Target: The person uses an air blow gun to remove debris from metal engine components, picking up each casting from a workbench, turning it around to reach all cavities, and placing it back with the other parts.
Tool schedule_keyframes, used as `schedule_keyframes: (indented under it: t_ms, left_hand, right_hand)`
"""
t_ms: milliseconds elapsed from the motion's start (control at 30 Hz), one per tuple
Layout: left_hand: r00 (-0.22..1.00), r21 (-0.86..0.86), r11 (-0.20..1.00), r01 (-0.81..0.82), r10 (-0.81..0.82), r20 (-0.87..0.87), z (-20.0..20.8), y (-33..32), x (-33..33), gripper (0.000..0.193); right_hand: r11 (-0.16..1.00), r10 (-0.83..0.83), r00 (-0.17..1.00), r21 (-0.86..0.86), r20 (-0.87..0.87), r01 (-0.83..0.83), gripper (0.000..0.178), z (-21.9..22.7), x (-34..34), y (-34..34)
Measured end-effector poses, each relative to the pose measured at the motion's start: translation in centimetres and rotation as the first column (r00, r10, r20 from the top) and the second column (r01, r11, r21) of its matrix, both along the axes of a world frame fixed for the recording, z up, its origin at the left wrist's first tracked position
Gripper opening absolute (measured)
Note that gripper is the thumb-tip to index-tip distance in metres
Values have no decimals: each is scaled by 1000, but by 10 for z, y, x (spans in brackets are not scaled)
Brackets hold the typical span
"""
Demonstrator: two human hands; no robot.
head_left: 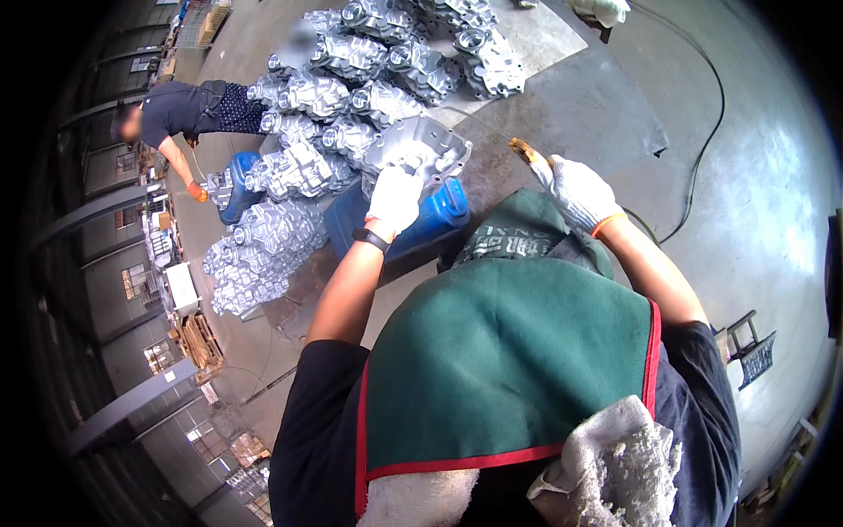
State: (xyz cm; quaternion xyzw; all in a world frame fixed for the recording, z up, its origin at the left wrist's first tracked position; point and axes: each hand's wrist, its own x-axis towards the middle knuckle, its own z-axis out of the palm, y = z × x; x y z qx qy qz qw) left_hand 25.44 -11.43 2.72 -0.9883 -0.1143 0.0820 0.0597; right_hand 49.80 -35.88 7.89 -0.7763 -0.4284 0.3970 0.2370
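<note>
left hand (394, 198), in a white glove with a black band at the wrist, lies closed over the near edge of a grey metal casting (420, 151), fingers curled down on it so it has a grip on the rim. that casting sits tilted on top of a blue drum (439, 215) lying on its side just in front of the person's knees, open face turned up. right hand (575, 191), also white-gloved with an orange cuff, is wrapped tight round the handle of a tool (525, 152) with a yellowish-brown tip; the tip points up and left, near the casting's right corner but apart from it, and what kind of tool it is cannot be told.

a green apron (500, 351) with red trim covers the lap below both arms, and a frayed white rag (615, 465) rests at its lower edge.

beyond the drum a big heap of like castings (351, 97) spreads across the concrete floor (746, 176), part of it on a pale sheet (544, 35). a black cable (711, 114) curves over the floor to the right. at the far left another person (176, 110) in dark clothes bends over, an orange-gloved hand (198, 192) down by a second blue drum (237, 189). wooden pallets (200, 341) lie at the left wall.
</note>
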Motion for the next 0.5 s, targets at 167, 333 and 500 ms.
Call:
schedule_keyframes:
  t_ms: [167, 333, 500]
  left_hand:
    - [999, 11, 1000, -3, 2, 54, -2, -14, 0, 16]
    - [999, 43, 998, -39, 39, -2, 20, -37, 6, 21]
    - [981, 16, 990, -144, 144, -132, 16, -47, 6, 13]
  right_hand:
    - [995, 36, 999, 90, -36, -33, 52, 7, -9, 3]
    - [999, -48, 996, 4, -78, 48, 51, -3, -5, 10]
    - [995, 14, 883, -85, -469, -61, 63, -3, 5, 0]
